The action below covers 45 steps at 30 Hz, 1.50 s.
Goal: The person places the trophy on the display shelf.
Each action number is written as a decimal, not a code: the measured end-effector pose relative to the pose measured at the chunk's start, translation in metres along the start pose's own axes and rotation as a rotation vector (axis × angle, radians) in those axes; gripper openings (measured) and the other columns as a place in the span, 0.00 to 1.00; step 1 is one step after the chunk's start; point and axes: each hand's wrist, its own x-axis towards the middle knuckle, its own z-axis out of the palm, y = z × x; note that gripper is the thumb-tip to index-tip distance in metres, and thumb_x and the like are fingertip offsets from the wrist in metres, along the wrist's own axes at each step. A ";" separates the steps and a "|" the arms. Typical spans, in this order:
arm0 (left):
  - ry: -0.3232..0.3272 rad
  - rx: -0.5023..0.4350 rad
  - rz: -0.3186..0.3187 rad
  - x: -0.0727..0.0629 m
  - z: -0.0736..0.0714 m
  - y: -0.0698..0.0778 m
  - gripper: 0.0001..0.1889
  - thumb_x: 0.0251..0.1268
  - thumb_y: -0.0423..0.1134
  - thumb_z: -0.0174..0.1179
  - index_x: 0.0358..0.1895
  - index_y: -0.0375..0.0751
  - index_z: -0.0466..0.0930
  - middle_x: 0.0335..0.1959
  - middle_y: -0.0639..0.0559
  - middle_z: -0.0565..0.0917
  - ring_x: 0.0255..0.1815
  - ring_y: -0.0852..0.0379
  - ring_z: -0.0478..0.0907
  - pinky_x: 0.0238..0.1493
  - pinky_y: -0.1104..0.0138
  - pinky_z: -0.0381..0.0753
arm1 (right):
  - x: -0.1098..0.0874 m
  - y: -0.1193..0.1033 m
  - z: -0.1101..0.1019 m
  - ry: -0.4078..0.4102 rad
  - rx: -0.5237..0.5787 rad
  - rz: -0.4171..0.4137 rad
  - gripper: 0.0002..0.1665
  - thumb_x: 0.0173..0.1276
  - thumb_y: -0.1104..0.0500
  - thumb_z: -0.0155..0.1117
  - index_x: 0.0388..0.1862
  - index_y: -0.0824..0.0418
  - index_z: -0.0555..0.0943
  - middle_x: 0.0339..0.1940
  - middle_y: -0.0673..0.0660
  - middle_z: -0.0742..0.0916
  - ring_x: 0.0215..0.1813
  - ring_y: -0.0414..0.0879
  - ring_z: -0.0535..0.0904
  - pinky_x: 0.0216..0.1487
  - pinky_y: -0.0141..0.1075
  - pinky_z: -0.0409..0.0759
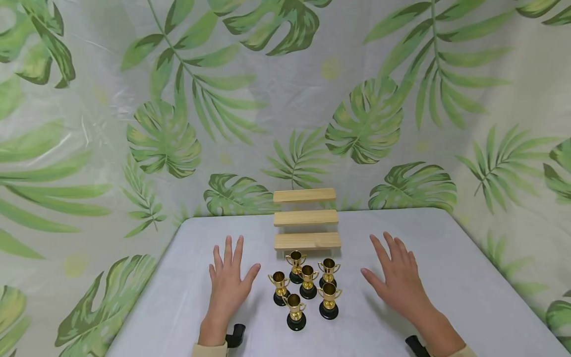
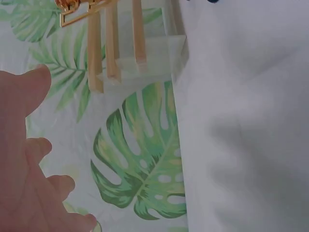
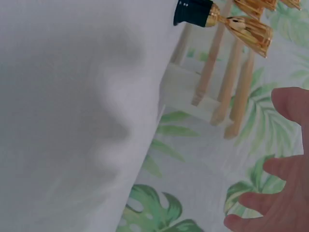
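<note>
Several small gold trophy cups (image 1: pixel 308 282) on black bases stand upright in a cluster on the white table. My left hand (image 1: pixel 228 285) hovers to the left of them, fingers spread and nothing held. On the other side my right hand (image 1: pixel 398 281) is held above the table, fingers extended and thumb apart, also holding nothing. Behind the cups stands a three-step wooden rack (image 1: pixel 307 241) with pale planks on clear supports. In the right wrist view one trophy cup (image 3: pixel 248 33) shows near the rack; the left wrist view shows only part of a gold cup (image 2: pixel 70 6).
A white cloth covers the table (image 1: pixel 174 307), whose far edge lies just behind the rack. Beyond it hangs a leaf-patterned curtain (image 1: pixel 294 99). Dark wrist-camera mounts (image 1: pixel 235 335) sit by both wrists.
</note>
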 end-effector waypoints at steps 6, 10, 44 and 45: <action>-0.011 -0.060 0.036 0.010 -0.006 0.007 0.44 0.71 0.63 0.57 0.83 0.60 0.44 0.83 0.48 0.39 0.81 0.35 0.32 0.67 0.27 0.49 | 0.013 -0.005 -0.005 0.003 -0.023 -0.084 0.50 0.64 0.43 0.71 0.80 0.56 0.62 0.75 0.69 0.65 0.73 0.72 0.58 0.62 0.73 0.61; -0.042 -0.145 0.035 0.021 -0.007 0.009 0.44 0.71 0.63 0.57 0.83 0.61 0.44 0.83 0.47 0.39 0.81 0.37 0.32 0.68 0.28 0.53 | 0.021 -0.010 -0.008 -0.013 0.023 -0.117 0.48 0.65 0.44 0.71 0.79 0.57 0.63 0.75 0.69 0.66 0.72 0.72 0.60 0.65 0.70 0.62; -0.222 -0.612 -0.036 0.085 0.047 -0.002 0.29 0.72 0.47 0.63 0.74 0.53 0.70 0.73 0.49 0.70 0.71 0.38 0.67 0.67 0.46 0.71 | 0.038 -0.047 0.019 -0.182 0.298 -0.094 0.34 0.61 0.54 0.78 0.66 0.51 0.78 0.57 0.49 0.83 0.56 0.52 0.82 0.51 0.53 0.83; -0.224 -0.632 -0.041 0.086 0.049 -0.003 0.28 0.72 0.46 0.64 0.73 0.52 0.70 0.73 0.49 0.71 0.71 0.37 0.68 0.67 0.46 0.72 | 0.038 -0.047 0.020 -0.183 0.300 -0.094 0.34 0.60 0.54 0.78 0.66 0.50 0.79 0.56 0.48 0.83 0.55 0.51 0.82 0.50 0.52 0.83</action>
